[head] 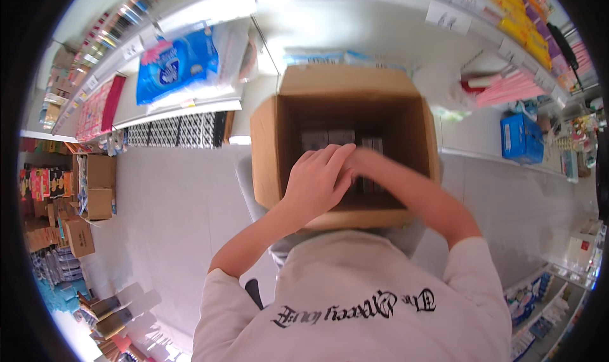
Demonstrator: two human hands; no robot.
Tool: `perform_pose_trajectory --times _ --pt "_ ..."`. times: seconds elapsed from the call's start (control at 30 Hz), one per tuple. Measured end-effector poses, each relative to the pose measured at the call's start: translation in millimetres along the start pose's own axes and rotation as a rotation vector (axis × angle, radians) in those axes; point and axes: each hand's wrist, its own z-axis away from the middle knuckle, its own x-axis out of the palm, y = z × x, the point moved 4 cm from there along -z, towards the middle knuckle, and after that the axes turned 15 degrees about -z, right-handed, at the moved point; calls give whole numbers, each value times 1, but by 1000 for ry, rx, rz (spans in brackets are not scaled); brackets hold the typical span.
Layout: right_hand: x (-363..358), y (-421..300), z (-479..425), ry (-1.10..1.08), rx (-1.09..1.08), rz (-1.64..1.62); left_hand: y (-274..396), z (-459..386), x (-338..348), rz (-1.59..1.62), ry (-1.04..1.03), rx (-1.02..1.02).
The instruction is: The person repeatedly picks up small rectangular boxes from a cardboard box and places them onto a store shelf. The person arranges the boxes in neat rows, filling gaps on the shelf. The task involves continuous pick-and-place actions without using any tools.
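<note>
A cardboard box (265, 153) with its flaps folded outward stands open before me. Over its mouth, my left hand (316, 179) meets my right hand (364, 164), fingers together near the middle. The right hand is partly behind the left and blurred, so whether either one holds something small cannot be told. Down inside the box, small pale cartons (328, 137) lie at the far left, and several narrow upright packs (372, 145) stand right of the hands. My hands and forearms hide part of the contents.
White store shelves curve around the box. They bear a blue plastic packet (178, 65) at left, pink packs (511, 90) and a blue box (521, 137) at right. Black-and-white patterned boxes (176, 130) lie under the left shelf. More cartons (100, 186) stand on the floor at far left.
</note>
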Motion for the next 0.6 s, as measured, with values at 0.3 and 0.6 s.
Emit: perform_pose_trajectory --times 0.3,0.6 --pt "0 -77 131 401 -328 -316 -23 -161 -139 -169 584 189" --pt "5 -40 123 691 -366 -327 -77 -343 -136 -455 228 -63"
